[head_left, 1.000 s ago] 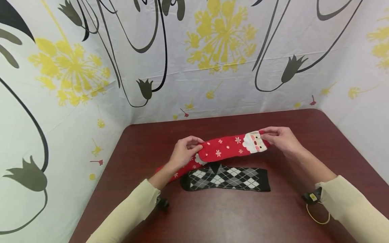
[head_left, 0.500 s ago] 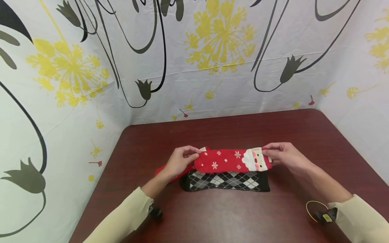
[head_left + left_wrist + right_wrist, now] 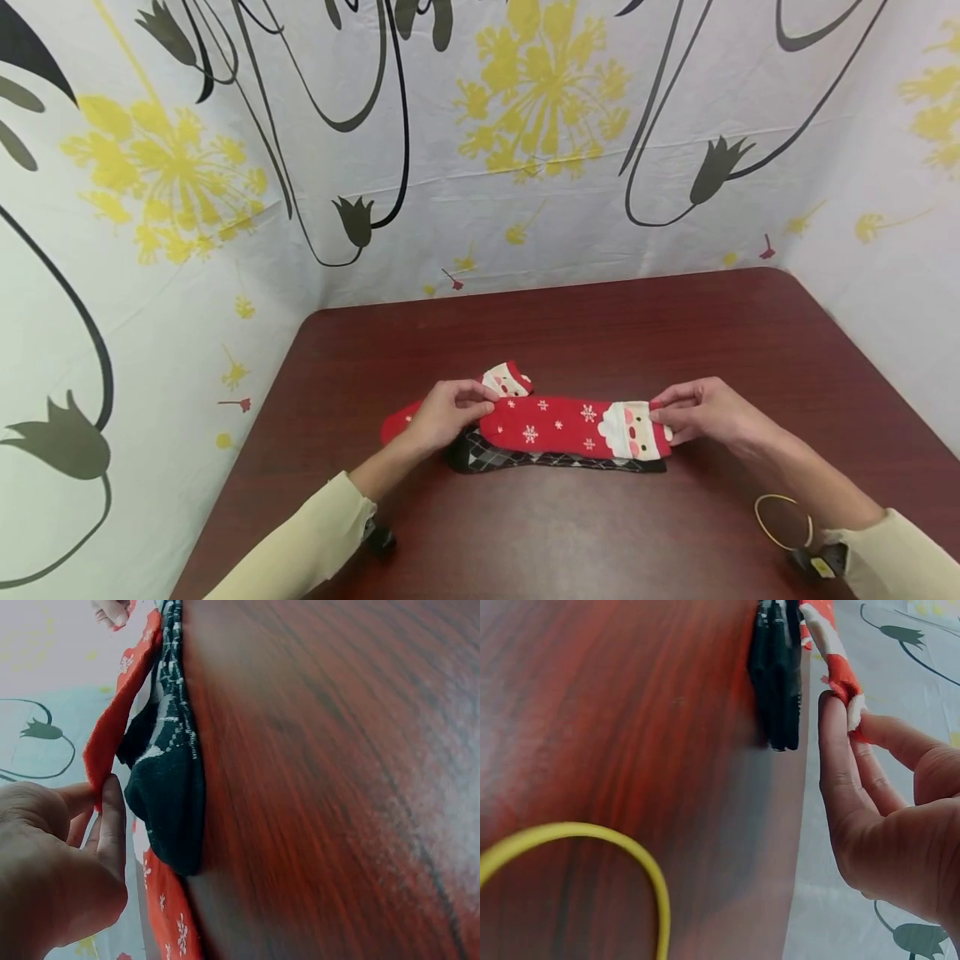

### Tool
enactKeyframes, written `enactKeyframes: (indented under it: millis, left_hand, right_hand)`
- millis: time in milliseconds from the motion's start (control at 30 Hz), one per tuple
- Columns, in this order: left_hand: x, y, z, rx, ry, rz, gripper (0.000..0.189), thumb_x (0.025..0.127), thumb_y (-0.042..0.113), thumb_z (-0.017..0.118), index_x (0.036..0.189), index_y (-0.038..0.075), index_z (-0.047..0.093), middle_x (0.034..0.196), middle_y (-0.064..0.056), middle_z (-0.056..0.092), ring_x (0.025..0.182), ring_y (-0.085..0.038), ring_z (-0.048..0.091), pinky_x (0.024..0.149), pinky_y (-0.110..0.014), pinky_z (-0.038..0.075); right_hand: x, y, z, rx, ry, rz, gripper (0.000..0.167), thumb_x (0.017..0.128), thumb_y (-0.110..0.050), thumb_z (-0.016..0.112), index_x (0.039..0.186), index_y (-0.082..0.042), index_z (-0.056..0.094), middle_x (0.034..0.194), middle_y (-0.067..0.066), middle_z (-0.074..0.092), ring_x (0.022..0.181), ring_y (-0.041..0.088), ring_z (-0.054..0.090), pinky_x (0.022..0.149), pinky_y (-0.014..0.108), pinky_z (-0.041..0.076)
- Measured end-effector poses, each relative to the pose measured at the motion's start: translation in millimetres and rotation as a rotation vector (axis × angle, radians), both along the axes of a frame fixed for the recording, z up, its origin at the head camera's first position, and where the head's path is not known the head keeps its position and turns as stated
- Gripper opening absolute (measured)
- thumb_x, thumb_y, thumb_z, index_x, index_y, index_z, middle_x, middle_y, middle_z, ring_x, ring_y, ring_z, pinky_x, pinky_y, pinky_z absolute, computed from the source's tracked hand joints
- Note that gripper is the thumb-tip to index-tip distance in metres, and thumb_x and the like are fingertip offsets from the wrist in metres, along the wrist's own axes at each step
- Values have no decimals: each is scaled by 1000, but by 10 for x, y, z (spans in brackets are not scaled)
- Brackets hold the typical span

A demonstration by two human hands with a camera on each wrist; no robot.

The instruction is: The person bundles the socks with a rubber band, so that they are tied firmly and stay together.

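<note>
A red sock (image 3: pixel 558 427) with white snowflakes and a Santa face is stretched between both hands. My left hand (image 3: pixel 448 414) pinches its toe end, and my right hand (image 3: pixel 699 410) pinches the cuff. Under it, a black and grey argyle sock (image 3: pixel 487 457) lies on the table, mostly covered. The left wrist view shows a gap between the held red sock (image 3: pixel 112 735) and the argyle sock (image 3: pixel 169 787). Another red Santa sock (image 3: pixel 507 381) lies behind and to the left, partly hidden by the left hand.
The socks lie on a dark red-brown wooden table (image 3: pixel 570 533). A white cloth (image 3: pixel 480 192) printed with flowers hangs behind it and along both sides. A yellow loop (image 3: pixel 783 521) hangs by the right wrist.
Both hands have brought the held red sock down and toward me, from behind the argyle sock to over it. The other red sock's Santa face has come into view.
</note>
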State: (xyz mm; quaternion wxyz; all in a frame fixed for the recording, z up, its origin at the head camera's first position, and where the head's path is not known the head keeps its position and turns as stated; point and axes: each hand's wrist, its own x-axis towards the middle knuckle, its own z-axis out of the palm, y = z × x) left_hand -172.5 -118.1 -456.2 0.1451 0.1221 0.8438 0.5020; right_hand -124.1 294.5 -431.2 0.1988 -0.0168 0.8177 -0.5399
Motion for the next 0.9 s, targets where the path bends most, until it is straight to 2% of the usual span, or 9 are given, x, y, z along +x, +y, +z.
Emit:
enactKeyframes:
  millis: [267,467,733,900]
  left_hand:
    - [-9,-1,-24,-52,-13,-15,20,95,25,83,115,24,79,116,5,73,102,-16,73,88,-35,61]
    - [-12,-4,-27,-72,-24,-25,19,95,24,83,114,23,79,116,5,73,102,-16,73,88,-35,61]
    - [15,-34,22,-58,-54,-43,21,94,26,84,114,24,79,117,3,72,106,-19,72,87,-37,62]
    - [36,-49,9,-87,-43,-65,20,93,29,84,112,25,79,115,5,72,105,-18,70,84,-34,62]
  right_hand:
    - [19,-2,-70,46,5,-8,38,95,-12,81,122,12,70,106,16,76,85,25,69,72,39,64]
    - [0,10,-118,43,15,4,36,96,-7,79,122,15,67,105,17,75,85,25,68,69,38,64]
    - [3,7,-104,53,-3,11,35,95,-8,81,121,13,69,101,13,75,84,25,69,70,38,64]
    - [-4,7,-105,58,-8,20,35,94,-9,81,120,12,69,100,13,75,83,25,70,69,38,64]
